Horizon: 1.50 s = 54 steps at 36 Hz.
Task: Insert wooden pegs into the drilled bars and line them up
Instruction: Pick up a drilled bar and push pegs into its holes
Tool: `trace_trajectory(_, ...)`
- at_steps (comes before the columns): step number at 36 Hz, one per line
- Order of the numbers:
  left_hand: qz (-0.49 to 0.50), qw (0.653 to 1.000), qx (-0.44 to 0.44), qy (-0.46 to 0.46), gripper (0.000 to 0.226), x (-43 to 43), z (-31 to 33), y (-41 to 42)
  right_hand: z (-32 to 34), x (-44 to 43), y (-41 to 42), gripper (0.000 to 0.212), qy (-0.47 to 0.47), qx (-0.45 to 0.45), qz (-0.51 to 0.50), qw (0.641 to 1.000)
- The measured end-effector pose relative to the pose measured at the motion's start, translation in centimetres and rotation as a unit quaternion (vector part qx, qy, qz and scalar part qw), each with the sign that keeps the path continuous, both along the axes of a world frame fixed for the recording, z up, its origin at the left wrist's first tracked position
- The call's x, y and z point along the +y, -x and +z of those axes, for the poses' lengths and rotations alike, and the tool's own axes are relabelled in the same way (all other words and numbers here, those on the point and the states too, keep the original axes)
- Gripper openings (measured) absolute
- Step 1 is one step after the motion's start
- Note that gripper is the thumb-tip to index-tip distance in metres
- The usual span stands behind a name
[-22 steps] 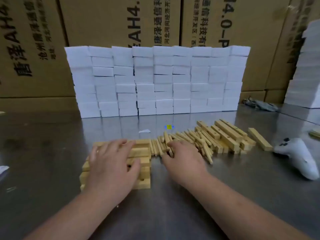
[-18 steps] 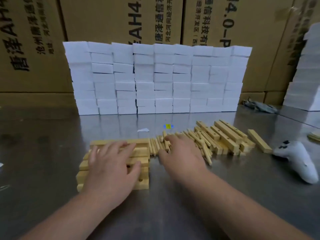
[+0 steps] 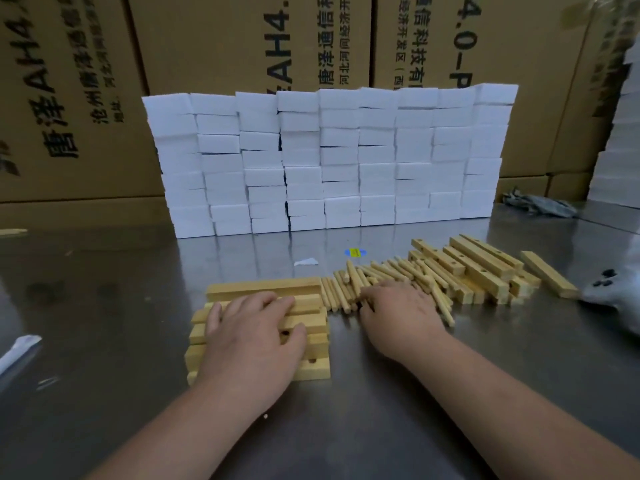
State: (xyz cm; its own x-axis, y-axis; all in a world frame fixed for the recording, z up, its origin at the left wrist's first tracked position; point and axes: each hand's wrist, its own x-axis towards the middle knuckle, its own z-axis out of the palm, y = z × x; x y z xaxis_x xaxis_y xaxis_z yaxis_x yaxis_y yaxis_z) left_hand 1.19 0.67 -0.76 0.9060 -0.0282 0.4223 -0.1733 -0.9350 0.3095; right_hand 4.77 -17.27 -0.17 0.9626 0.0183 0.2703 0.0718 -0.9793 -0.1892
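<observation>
Several drilled wooden bars (image 3: 313,367) lie side by side in a row on the steel table. My left hand (image 3: 252,341) rests flat on top of them, fingers spread, covering their middle. To their right lies a heap of thin wooden pegs (image 3: 349,285). My right hand (image 3: 401,313) is palm down on the pegs, fingers curled among them; whether it grips one is hidden. More drilled bars (image 3: 474,268) are piled loosely at the far right of the pegs.
A wall of white foam blocks (image 3: 329,161) stands behind the work area, with cardboard boxes (image 3: 242,39) behind it. A white controller (image 3: 620,299) lies at the right edge. A steel table (image 3: 104,306) carries everything; white scrap (image 3: 17,348) at left.
My right hand has slid a little to the right across the peg heap. The left hand has stayed on the lined-up bars. The camera view shifted slightly.
</observation>
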Motion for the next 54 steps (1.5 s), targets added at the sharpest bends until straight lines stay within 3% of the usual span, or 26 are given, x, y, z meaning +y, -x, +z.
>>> trace_trajectory(4,-0.003,1.0,0.0,-0.005,0.047,-0.01,0.0,0.0,0.19,-0.09,-0.23,0.03,-0.007,-0.012,-0.003,1.0)
trace_trajectory(10,-0.018,1.0,-0.001,0.005,0.046,-0.08,-0.01,0.1,-0.34,-0.27,-0.26,0.05,0.003,0.027,0.056,0.998)
trace_trajectory(23,-0.009,1.0,-0.012,-0.005,0.046,-0.25,-0.32,-0.12,-0.1,-0.57,-0.55,0.023,-0.005,0.005,0.011,1.0)
trace_trajectory(29,0.027,0.999,-0.017,-0.003,0.053,0.05,-0.25,-0.4,-0.25,-0.6,-0.78,0.02,0.006,-0.012,-0.009,1.0)
trace_trajectory(35,0.019,1.0,-0.006,0.004,0.047,0.17,-0.26,-0.44,0.18,-0.56,-0.82,0.031,0.03,0.0,-0.025,0.999)
trace_trajectory(42,0.016,1.0,-0.01,0.006,0.046,0.12,-0.27,-0.49,0.24,-0.76,-0.51,0.022,0.02,-0.023,-0.055,0.998)
trace_trajectory(49,0.011,1.0,-0.017,0.013,0.044,0.06,-0.4,-0.6,0.36,-0.82,-0.45,0.027,-0.008,-0.017,-0.075,0.997)
trace_trajectory(54,0.007,1.0,-0.025,0.013,0.044,0.08,-0.42,-0.6,0.39,-0.56,-0.36,0.01,0.028,0.011,-0.073,0.997)
